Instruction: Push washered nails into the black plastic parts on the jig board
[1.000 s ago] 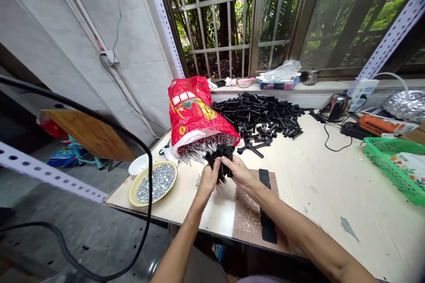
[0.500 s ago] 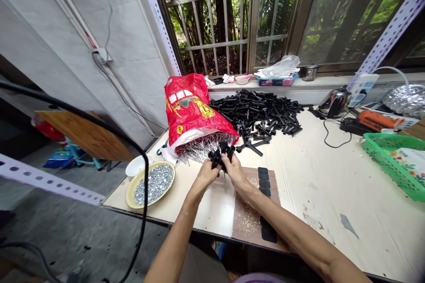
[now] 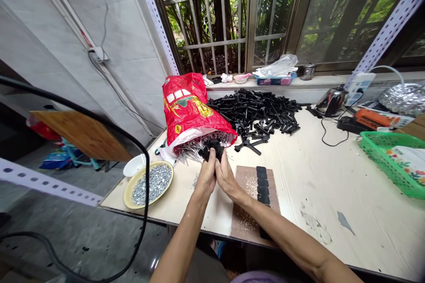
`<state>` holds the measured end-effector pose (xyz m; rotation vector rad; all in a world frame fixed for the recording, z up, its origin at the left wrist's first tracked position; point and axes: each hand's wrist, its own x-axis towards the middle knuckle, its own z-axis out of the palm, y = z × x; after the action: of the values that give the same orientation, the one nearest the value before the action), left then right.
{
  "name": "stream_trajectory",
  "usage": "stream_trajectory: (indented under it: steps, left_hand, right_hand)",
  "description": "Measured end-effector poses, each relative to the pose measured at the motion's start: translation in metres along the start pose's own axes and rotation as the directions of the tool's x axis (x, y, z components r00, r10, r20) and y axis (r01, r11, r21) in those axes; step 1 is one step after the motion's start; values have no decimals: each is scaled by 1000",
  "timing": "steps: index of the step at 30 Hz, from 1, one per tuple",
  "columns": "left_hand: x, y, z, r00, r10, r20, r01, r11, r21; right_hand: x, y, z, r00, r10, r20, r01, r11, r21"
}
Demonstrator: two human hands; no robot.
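Both my hands come together in front of the mouth of a red plastic bag [image 3: 186, 110]. My left hand [image 3: 207, 174] and my right hand [image 3: 226, 174] are closed around a bunch of black plastic pieces [image 3: 212, 148]; the fingers partly hide them, so their exact shape does not show. Thin metal pins [image 3: 189, 148] spill from the bag just behind the hands. To the left stands a yellow bowl [image 3: 126, 199] full of small silvery metal washers [image 3: 152, 183]. A brown board [image 3: 244, 225] lies to the right of my hands, with a column of black rounded pads [image 3: 262, 182] along it.
A large heap of black plastic parts [image 3: 255, 108] lies at the back of the table [image 3: 312, 163]. At the right are a green basket [image 3: 381, 159], an orange box [image 3: 375, 118] and a metal kettle [image 3: 332, 99]. A black cable [image 3: 146, 185] hangs at the left.
My hands have drawn closer together around the black pieces and shifted slightly left. The pieces are now more bunched. The whole view has moved a little.
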<state>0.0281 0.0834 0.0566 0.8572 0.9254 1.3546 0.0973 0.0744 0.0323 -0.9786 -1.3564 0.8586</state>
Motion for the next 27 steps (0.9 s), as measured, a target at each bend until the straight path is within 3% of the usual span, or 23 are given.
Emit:
stream_trajectory:
  steps: [3,7,9,11,13,16,19,22,25,27]
  left_hand:
    - [7,-9,-1,990,98,-99,-96,995,29]
    - [12,-14,-13,995,85,-49,-83,996,26]
    - [13,-14,-19,998,18,-64,-19,999,-26]
    - [15,-14,-24,994,-5,-111,0,999,-49]
    - [16,-15,-29,988,32,-152,-28,999,28]
    - [18,-17,-34,988,81,-132,-39,955,294]
    - [21,-23,-36,999,52,-3,-40,799,600]
    - [26,-34,-28,996,59,61,-82,494,865]
    - [33,-46,-12,995,-13,98,-95,134,986]
    - [38,-52,0,987,-62,147,-146,20,989]
  right_hand:
    - [5,8,5,997,50,61,-45,996,-83]
    - [12,16,-5,985,35,167,-13,991,-132]
    - [13,16,-15,940,-4,341,26,998,-61]
    - [13,14,-27,885,22,464,-51,998,49]
    - [13,15,-39,889,123,441,-186,977,102]
    - [15,20,-59,936,221,272,-263,957,125]
    - [20,30,-83,967,221,127,-233,969,86]
    - [22,38,-104,984,180,0,-180,983,-43]
    - [19,40,-119,989,133,-63,-139,984,-107]
    - [14,40,-126,989,111,-92,-123,985,-125]
